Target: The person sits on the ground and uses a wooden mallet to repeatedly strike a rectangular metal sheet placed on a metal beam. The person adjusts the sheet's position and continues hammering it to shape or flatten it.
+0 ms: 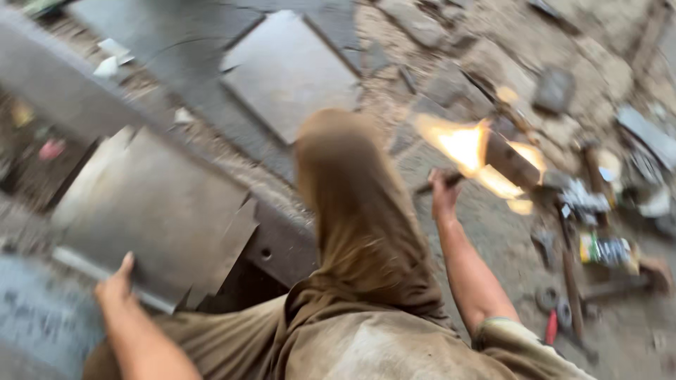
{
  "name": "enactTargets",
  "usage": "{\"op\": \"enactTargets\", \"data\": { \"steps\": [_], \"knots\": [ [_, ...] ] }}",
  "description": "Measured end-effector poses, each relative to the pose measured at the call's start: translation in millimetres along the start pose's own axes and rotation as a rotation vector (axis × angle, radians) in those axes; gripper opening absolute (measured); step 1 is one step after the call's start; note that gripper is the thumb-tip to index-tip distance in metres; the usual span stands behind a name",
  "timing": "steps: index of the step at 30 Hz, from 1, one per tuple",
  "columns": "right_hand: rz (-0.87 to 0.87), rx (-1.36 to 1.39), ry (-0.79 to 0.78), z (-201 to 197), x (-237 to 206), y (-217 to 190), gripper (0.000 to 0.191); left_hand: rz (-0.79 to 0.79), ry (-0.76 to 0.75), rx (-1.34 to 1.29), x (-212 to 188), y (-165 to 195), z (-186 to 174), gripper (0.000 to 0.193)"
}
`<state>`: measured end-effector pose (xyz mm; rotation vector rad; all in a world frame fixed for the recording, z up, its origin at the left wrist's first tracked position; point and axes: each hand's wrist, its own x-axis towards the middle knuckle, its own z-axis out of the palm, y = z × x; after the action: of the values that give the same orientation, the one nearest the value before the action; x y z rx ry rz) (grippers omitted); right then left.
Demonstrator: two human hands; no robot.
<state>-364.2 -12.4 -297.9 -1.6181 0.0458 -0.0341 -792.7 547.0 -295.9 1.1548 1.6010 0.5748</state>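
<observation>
Right hand (442, 193) grip clenched on a thin dark rod-like tool (440, 184), tip at the flame (468, 148) burning against a metal block (512, 160) on the ground. Left hand (116, 285) grip rests on the near edge of a grey steel plate (151, 211), fingers hidden, can't tell if closed. Plate leans on a steel beam (63, 88). Another plate (289, 70) lies beyond. Scattered tools, red-handled pliers (551, 327) at right. Frame blurred.

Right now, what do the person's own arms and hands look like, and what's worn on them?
Both forearms are bare, and so are the left hand and the right hand: no gloves, watch or rings show, though the picture is blurred. A short sleeve of dusty khaki-brown cloth with a paler cuff edge ends at the right elbow.
</observation>
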Motion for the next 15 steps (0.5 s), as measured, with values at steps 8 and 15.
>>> {"op": "enactTargets", "data": {
  "steps": [8,15],
  "knots": [
    [-0.096,-0.35,0.057,-23.3,-28.6,1.6,0.027,-0.157,0.156,-0.048,-18.9,20.4,9.9,0.061],
    [0.294,-0.206,-0.161,-89.0,-65.4,-4.3,0.034,-0.273,0.124,-0.06,-23.8,29.6,12.9,0.059]
  ]
}}
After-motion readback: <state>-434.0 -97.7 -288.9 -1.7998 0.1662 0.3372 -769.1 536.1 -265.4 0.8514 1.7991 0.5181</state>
